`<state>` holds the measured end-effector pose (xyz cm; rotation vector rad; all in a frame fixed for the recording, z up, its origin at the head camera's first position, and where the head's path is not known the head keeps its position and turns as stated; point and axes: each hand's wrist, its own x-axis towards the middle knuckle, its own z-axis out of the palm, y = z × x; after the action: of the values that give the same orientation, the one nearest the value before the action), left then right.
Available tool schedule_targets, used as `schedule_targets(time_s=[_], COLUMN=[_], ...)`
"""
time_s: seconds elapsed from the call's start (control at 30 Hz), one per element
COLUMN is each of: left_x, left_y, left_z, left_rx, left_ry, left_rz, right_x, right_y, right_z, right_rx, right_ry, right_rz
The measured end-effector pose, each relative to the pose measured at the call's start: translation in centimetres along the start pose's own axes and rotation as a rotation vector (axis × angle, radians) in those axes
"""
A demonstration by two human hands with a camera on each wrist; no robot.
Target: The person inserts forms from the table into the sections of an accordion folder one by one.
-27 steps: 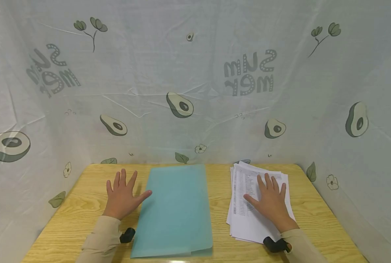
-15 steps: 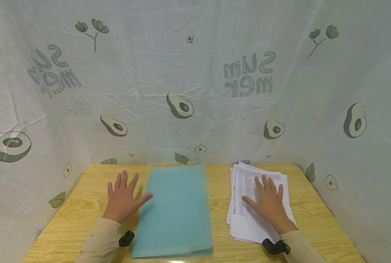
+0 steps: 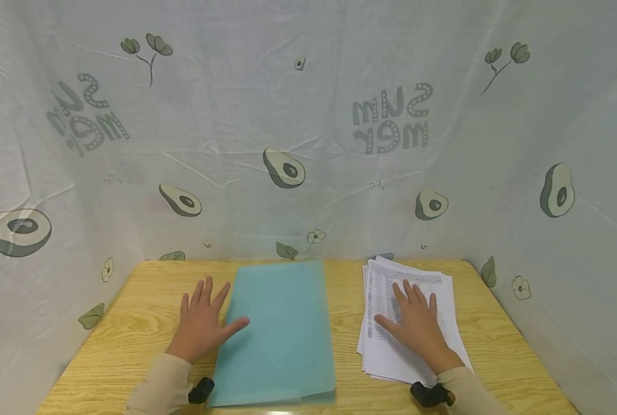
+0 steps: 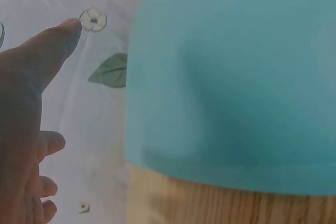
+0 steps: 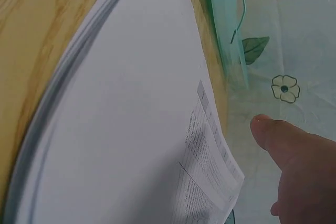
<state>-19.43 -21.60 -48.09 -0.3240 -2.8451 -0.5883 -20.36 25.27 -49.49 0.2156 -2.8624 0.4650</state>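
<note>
A pale blue-green plastic folder [image 3: 282, 334] lies flat near the middle of the wooden table. My left hand [image 3: 201, 320], fingers spread, hovers over the folder's left edge with the thumb overlapping it in the head view. In the left wrist view the hand's shadow falls on the folder [image 4: 252, 77]. To the right lies a loose stack of white papers [image 3: 391, 357], its top sheet printed with a table of small text. Above the stack is my right hand [image 3: 417, 328], fingers spread; in the right wrist view its thumb [image 5: 273, 132] stands apart from the papers [image 5: 126, 87]. Both hands hold nothing.
The wooden table [image 3: 132, 323] meets a pale curtain [image 3: 225, 115] printed with avocados and flowers at its back and sides. A strip of wood separates the folder from the papers. Black wrist devices [image 3: 201, 391] sit on both forearms.
My left hand has shifted slightly right and toward me, its thumb further over the folder. The right hand has moved a little left over the papers. Folder and papers stay in place.
</note>
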Motion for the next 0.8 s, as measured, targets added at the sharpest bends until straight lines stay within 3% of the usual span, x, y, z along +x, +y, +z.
schedule_targets(time_s=[0.2, 0.57, 0.8], left_x=[-0.5, -1.7, -2.3], left_y=[1.2, 4.6, 6.8], left_z=[0.4, 0.6, 0.9], left_rx=[-0.014, -0.057, -0.106], left_ry=[-0.027, -0.084, -0.155], left_rz=[0.042, 0.175, 0.269], right_x=[-0.4, -1.3, -1.8], right_y=[-0.5, -1.8, -2.5], right_z=[0.3, 0.9, 1.2], right_rx=[0.009, 0.021, 0.012], right_ry=[0.001, -0.019, -0.084], right_rz=[-0.027, -0.096, -0.13])
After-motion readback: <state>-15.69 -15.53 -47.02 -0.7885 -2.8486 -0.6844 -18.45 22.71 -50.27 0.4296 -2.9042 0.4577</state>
